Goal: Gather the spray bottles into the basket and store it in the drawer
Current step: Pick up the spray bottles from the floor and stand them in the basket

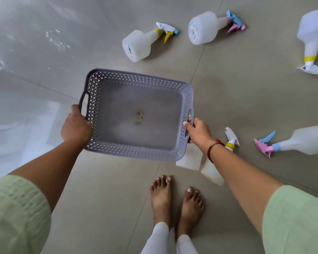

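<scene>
I hold an empty grey perforated basket in the air above the tiled floor. My left hand grips its left handle and my right hand grips its right handle. Several translucent white spray bottles lie on their sides on the floor. One with a yellow trigger and one with a blue and pink trigger lie beyond the basket. Another with a yellow collar is at the far right. A bottle with a pink and blue trigger lies right of my right hand. One more bottle is partly hidden under my right forearm.
My bare feet stand on the grey floor tiles just below the basket. A glossy white surface with reflections fills the left side. A small brownish speck lies inside the basket's bottom.
</scene>
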Action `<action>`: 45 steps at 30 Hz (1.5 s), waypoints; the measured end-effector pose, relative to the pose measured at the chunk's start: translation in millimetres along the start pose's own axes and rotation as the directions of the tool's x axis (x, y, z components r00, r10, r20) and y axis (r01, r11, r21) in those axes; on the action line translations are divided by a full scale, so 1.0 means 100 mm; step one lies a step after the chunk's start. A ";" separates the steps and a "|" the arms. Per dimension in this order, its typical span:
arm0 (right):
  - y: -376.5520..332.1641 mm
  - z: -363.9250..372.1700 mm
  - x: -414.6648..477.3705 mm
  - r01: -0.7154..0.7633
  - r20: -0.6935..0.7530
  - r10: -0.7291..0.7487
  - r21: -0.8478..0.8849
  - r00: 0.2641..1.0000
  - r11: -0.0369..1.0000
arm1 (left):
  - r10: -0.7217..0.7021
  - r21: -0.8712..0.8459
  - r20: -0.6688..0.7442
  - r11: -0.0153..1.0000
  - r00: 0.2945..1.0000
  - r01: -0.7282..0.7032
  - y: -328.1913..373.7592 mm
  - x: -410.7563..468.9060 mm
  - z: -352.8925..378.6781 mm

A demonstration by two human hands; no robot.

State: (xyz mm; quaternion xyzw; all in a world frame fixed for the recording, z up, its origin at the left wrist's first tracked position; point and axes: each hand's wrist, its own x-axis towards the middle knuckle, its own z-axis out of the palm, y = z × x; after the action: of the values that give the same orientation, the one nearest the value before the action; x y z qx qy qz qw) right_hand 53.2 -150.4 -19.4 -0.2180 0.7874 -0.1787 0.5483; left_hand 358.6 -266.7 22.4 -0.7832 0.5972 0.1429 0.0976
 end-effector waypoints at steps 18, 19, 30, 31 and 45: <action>0.38 0.05 0.27 0.179 -0.219 -0.185 -0.047 0.958 0.983 | -0.082 -0.079 0.111 0.993 0.990 0.091 0.07 0.28 0.46; 0.43 0.03 0.24 0.181 -0.302 -0.204 -0.103 0.931 0.978 | -0.082 -0.080 0.115 0.993 0.990 0.092 0.07 0.28 0.48; 0.74 0.11 0.50 -0.156 -0.249 0.091 -0.252 0.964 0.955 | -0.026 -0.124 0.136 0.991 0.990 0.043 0.07 0.34 0.63; 0.71 0.10 0.53 -0.161 -0.264 0.091 -0.260 0.960 0.952 | -0.017 -0.135 0.139 0.990 0.990 0.036 0.08 0.33 0.64; 0.10 -1.18 0.03 0.033 -0.616 -0.157 -0.208 0.772 0.978 | 0.138 -0.217 0.314 0.974 0.939 -0.071 0.74 -0.20 0.77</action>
State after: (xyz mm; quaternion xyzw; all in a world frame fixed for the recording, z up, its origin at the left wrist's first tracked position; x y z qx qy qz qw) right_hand -59.8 -138.4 12.3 -0.2354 0.9261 -0.1950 0.2213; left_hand 274.0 -243.8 -42.4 -0.7214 0.5961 0.3356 0.1073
